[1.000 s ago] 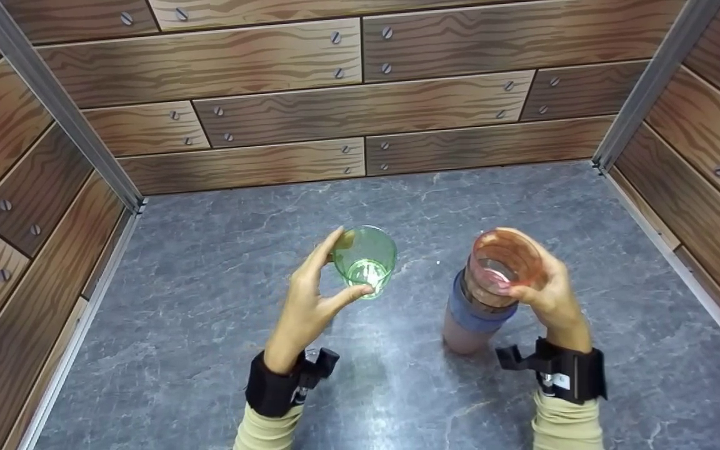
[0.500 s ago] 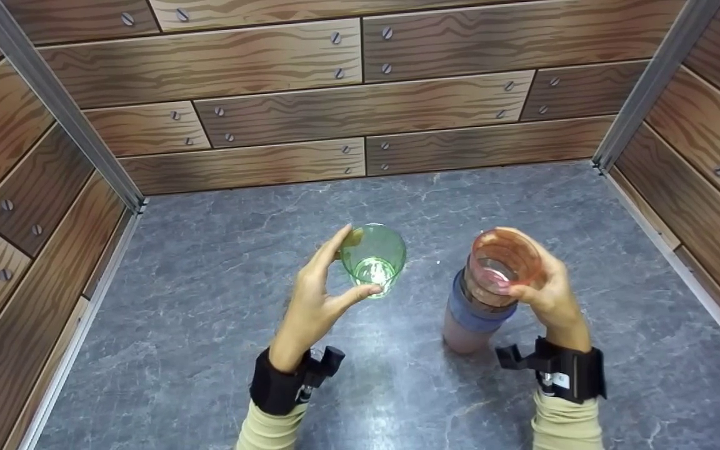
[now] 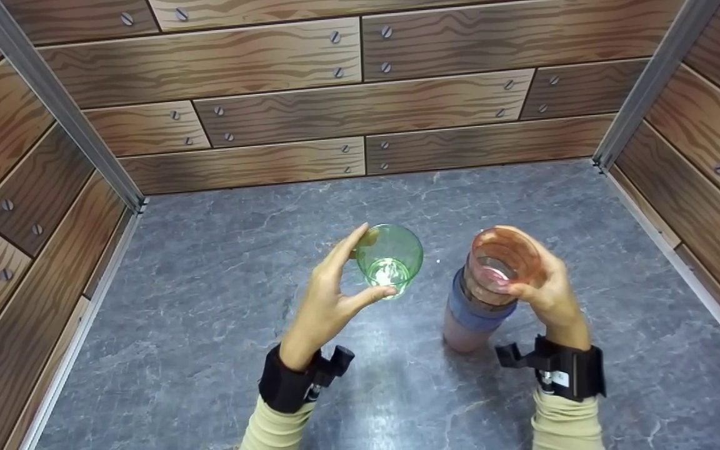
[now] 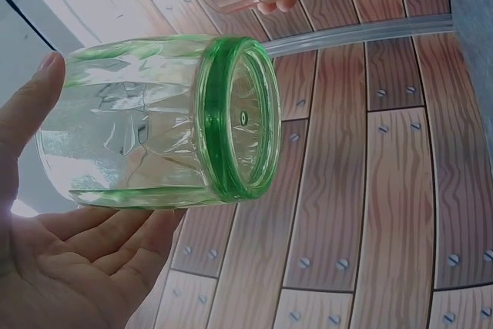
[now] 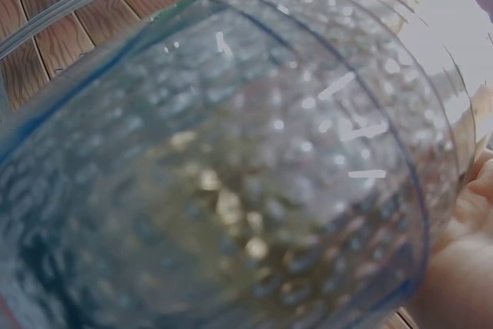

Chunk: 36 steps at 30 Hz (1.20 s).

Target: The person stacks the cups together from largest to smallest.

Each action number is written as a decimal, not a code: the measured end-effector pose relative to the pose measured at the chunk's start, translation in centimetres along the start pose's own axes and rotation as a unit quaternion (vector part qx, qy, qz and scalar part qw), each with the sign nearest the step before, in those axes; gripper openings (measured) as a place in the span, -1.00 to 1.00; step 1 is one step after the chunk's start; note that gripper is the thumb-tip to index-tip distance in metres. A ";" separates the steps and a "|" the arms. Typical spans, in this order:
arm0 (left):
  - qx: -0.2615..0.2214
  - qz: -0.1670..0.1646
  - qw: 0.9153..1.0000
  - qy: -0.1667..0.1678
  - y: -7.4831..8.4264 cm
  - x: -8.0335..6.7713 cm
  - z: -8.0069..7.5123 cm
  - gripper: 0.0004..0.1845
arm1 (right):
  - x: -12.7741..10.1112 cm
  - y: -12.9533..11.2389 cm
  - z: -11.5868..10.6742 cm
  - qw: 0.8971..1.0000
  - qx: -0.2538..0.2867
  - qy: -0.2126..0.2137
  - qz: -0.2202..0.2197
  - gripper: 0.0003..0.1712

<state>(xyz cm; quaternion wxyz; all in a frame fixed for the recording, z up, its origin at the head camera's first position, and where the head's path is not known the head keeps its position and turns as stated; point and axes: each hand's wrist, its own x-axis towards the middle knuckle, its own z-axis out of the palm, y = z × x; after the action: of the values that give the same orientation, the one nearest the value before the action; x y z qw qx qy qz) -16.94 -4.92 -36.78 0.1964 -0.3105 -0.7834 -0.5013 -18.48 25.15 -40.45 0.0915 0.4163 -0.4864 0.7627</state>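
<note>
Green cup (image 3: 389, 260): clear ribbed plastic with a thicker green rim band, round mouth. Held off the surface at scene centre by left hand (image 3: 329, 300), thumb on the near side and fingertips on the far side, pinching it round the wall. From the left wrist view it lies tilted, mouth toward the wood-print wall.

Cup stack (image 3: 482, 294) just right of it, small gap between: pink cup on top, blue one under it, brownish one at the bottom, standing on the grey stone-look tabletop (image 3: 210, 325). Blue wall is dimpled, seen close in the right wrist view. Right hand (image 3: 544, 287) grips the top pink cup, fingers curled round its right side.

Wood-plank panels with screw heads (image 3: 360, 94) box in left, far and right edges; open slab all round the hands.
</note>
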 end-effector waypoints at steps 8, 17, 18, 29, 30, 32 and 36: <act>-0.005 0.025 1.000 -0.001 0.4 0.4 0.4 -0.10 | 0.1 0.1 0.0 1.000 0.011 -0.006 -0.004 -0.23; -0.003 0.027 1.000 -0.003 0.8 0.6 0.7 -0.11 | 0.2 -0.1 0.1 1.000 0.007 -0.013 -0.003 -0.23; -0.003 0.026 1.000 -0.005 0.9 0.7 0.7 -0.10 | 0.2 -0.1 0.1 1.000 0.009 -0.013 -0.003 -0.23; -0.014 0.029 0.999 -0.011 1.6 0.9 1.3 -0.11 | 0.1 -0.1 0.1 1.000 0.003 -0.005 -0.003 -0.24; -0.016 0.031 0.999 -0.011 1.6 1.0 1.3 -0.11 | 0.1 -0.1 0.1 1.000 0.001 -0.002 -0.002 -0.23; -0.020 0.032 0.999 -0.012 1.7 1.0 1.4 -0.11 | 0.0 -0.1 0.1 1.000 -0.004 0.006 0.001 -0.23; -0.021 0.031 0.999 -0.014 1.8 1.1 1.6 -0.12 | 0.0 -0.1 0.1 1.000 -0.006 0.015 0.002 -0.22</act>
<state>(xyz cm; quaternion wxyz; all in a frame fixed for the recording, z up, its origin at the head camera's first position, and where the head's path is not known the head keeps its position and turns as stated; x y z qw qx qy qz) -16.56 -2.60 -35.60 0.1945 -0.3460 -0.7651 -0.5071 -18.36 25.13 -40.41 0.0999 0.4030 -0.4904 0.7662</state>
